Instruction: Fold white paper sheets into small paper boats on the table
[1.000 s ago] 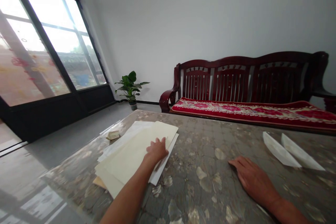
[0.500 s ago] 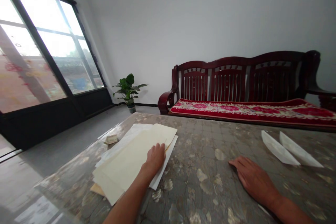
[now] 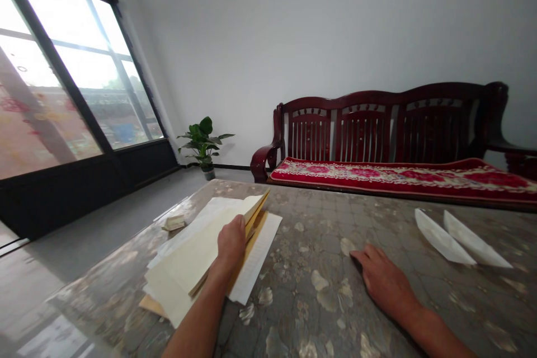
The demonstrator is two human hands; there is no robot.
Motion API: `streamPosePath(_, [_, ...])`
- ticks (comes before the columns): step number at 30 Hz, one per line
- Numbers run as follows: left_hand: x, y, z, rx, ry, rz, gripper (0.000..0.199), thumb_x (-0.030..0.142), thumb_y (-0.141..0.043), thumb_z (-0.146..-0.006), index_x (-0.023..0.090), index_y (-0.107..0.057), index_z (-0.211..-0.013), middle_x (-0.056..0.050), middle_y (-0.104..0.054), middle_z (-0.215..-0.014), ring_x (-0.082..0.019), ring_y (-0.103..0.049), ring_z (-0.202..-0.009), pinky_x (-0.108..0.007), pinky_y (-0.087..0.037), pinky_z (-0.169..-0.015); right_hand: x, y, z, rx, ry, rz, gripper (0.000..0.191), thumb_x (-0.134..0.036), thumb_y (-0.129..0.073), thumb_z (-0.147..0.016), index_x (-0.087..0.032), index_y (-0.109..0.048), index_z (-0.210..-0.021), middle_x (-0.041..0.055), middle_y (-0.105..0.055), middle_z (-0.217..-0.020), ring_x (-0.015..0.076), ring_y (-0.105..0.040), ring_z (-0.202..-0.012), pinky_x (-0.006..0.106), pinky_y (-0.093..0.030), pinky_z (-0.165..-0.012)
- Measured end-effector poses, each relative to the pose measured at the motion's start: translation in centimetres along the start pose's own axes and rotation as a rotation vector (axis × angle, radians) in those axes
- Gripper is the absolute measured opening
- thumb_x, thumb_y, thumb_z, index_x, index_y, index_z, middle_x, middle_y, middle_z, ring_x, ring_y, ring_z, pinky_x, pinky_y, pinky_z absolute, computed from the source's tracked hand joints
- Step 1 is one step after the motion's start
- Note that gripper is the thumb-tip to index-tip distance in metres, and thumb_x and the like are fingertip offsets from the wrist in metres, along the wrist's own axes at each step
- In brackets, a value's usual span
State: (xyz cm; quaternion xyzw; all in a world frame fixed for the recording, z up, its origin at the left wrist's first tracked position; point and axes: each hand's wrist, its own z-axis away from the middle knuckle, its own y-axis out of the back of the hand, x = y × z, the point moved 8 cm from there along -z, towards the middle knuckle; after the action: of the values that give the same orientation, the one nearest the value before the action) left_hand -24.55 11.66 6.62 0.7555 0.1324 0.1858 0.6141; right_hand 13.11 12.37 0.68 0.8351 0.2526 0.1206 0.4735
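My left hand [image 3: 231,243] is closed on the right edge of a cream sheet of paper [image 3: 201,243] and tips that edge up. A brown underside shows along the raised side. Beneath it lie another brown sheet [image 3: 257,230] and white paper [image 3: 262,254], stacked on the table. My right hand [image 3: 386,282] rests on the tabletop, fingers curled downward, with nothing visible in it. To its right stand two folded white paper boats [image 3: 440,238], side by side.
A patterned grey table cover [image 3: 310,291] spreads under everything. Near the left edge sits a small folded paper piece [image 3: 174,222]. Behind the table are a dark red wooden bench [image 3: 364,128] with a red floral cushion [image 3: 403,173] and a potted plant [image 3: 205,142].
My left hand has lifted the right edge of the cream sheet and moved left, baring brown paper under it. My right hand has shifted slightly left on the table.
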Motion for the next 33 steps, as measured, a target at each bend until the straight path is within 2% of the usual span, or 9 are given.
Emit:
streamPosePath(5, [-1.7, 0.8, -0.6, 0.065, 0.071, 0.011, 0.038, 0.029, -0.025, -0.1, 0.025, -0.061, -0.113, -0.009, -0.073, -0.093, -0.026, -0.069, -0.088, -0.031, -0.043, -0.068, 0.1, -0.2, 0.1, -0.029, 0.002, -0.008, 0.04, 0.0, -0.041, -0.081, -0.022, -0.067, -0.101, 0.0059, -0.06, -0.089, 0.0207, -0.056, -0.088, 0.032, -0.047, -0.079])
streamPosePath(10, [-2.1, -1.9, -0.8, 0.022, 0.042, 0.053, 0.045, 0.02, -0.027, -0.098, 0.025, -0.053, -0.133, -0.009, -0.071, -0.115, -0.025, -0.067, -0.102, -0.034, -0.048, -0.08, 0.0, 0.0, 0.2, 0.012, 0.023, -0.01, 0.041, 0.0, -0.041, -0.079, -0.022, -0.067, -0.103, 0.0056, -0.06, -0.089, 0.0195, -0.056, -0.087, 0.031, -0.047, -0.079])
streamPosePath(14, [-0.8, -3.1, -0.3, 0.045, -0.103, 0.056, 0.047, 0.014, -0.04, -0.093, 0.02, -0.049, -0.138, -0.008, -0.05, -0.145, -0.02, -0.049, -0.13, -0.031, -0.039, -0.106, 0.1, 0.2, 0.3, 0.035, 0.029, -0.028, 0.039, -0.002, -0.042, -0.08, -0.022, -0.066, -0.103, 0.0056, -0.061, -0.089, 0.0192, -0.057, -0.086, 0.031, -0.048, -0.079])
streamPosePath(17, [0.8, -3.0, 0.5, 0.07, -0.214, 0.002, 0.038, 0.015, -0.047, -0.09, 0.025, -0.061, -0.124, -0.005, -0.045, -0.149, -0.021, -0.041, -0.135, -0.034, -0.032, -0.112, 0.2, 0.2, 0.3, 0.023, 0.032, -0.047, 0.036, -0.005, -0.042, -0.083, -0.022, -0.066, -0.104, 0.0054, -0.061, -0.09, 0.0193, -0.058, -0.086, 0.031, -0.049, -0.078])
streamPosePath(20, [2.0, -2.9, 1.0, 0.059, -0.283, -0.073, 0.027, 0.018, -0.049, -0.09, 0.026, -0.07, -0.105, -0.006, -0.046, -0.147, -0.026, -0.038, -0.137, -0.04, -0.031, -0.112, 0.3, 0.1, 0.4, 0.018, 0.029, -0.062, 0.036, -0.005, -0.041, -0.084, -0.023, -0.066, -0.104, 0.0051, -0.061, -0.091, 0.0193, -0.058, -0.087, 0.032, -0.05, -0.079])
streamPosePath(23, [1.8, -3.6, 0.7, -0.003, -0.207, -0.149, 0.031, 0.019, -0.044, -0.092, 0.025, -0.067, -0.112, -0.01, -0.041, -0.15, -0.03, -0.046, -0.129, -0.045, -0.037, -0.105, 0.4, 0.1, 0.4, 0.024, 0.027, -0.074, 0.036, -0.005, -0.042, -0.084, -0.023, -0.066, -0.105, 0.005, -0.062, -0.092, 0.0194, -0.058, -0.088, 0.032, -0.05, -0.08])
streamPosePath(27, [1.1, -4.4, 0.2, -0.077, -0.131, -0.197, 0.042, 0.017, -0.032, -0.096, 0.024, -0.051, -0.134, -0.016, -0.032, -0.155, -0.027, -0.06, -0.111, -0.04, -0.048, -0.088, 0.5, 0.1, 0.5, 0.012, 0.023, -0.089, 0.037, -0.005, -0.042, -0.084, -0.023, -0.065, -0.106, 0.0048, -0.061, -0.094, 0.0192, -0.058, -0.09, 0.031, -0.05, -0.081])
streamPosePath(30, [1.0, -4.3, 0.2, -0.089, -0.145, -0.21, 0.039, 0.018, -0.031, -0.097, 0.022, -0.057, -0.125, -0.016, -0.031, -0.154, -0.027, -0.06, -0.111, -0.039, -0.049, -0.085, 0.5, 0.0, 0.5, -0.005, 0.023, -0.099, 0.037, -0.005, -0.042, -0.084, -0.023, -0.065, -0.106, 0.005, -0.061, -0.094, 0.0194, -0.058, -0.09, 0.032, -0.05, -0.083])
streamPosePath(33, [0.8, -3.9, 0.1, -0.1, -0.14, -0.214, 0.036, 0.018, -0.03, -0.097, 0.021, -0.06, -0.116, -0.014, -0.042, -0.144, -0.024, -0.061, -0.107, -0.035, -0.05, -0.081, 0.5, 0.1, 0.4, -0.003, 0.025, -0.108, 0.036, -0.006, -0.042, -0.084, -0.023, -0.066, -0.106, 0.0053, -0.062, -0.093, 0.0197, -0.059, -0.09, 0.031, -0.051, -0.082])
